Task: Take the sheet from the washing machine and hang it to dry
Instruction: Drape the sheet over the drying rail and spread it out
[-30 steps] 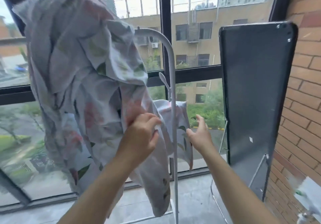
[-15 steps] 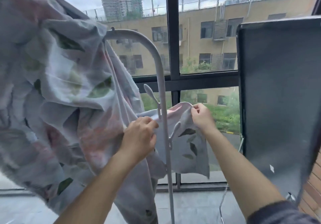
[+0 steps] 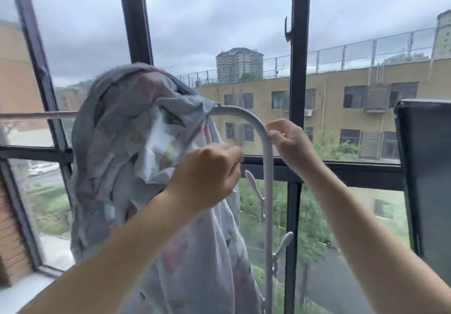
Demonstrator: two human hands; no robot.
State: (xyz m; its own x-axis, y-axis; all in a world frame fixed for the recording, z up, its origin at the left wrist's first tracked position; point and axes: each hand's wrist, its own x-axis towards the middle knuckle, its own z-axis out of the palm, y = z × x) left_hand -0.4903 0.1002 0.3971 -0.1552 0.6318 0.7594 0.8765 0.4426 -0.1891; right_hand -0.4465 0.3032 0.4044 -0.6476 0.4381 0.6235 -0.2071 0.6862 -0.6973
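The sheet (image 3: 136, 167) hangs bunched over the drying rack's (image 3: 269, 191) top rail, near its right corner. Your left hand (image 3: 207, 177) clutches its cloth in a fist. Your right hand (image 3: 289, 143) curls against the rail's bend; I cannot tell whether it holds anything.

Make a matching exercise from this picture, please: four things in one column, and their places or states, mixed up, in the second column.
1 sheet
2 left hand
3 right hand
4 dark board

a stands at the far right edge
b hangs bunched over the top rail of the rack
c is at the bend of the rack
d grips the sheet

Pairs: 1-b, 2-d, 3-c, 4-a
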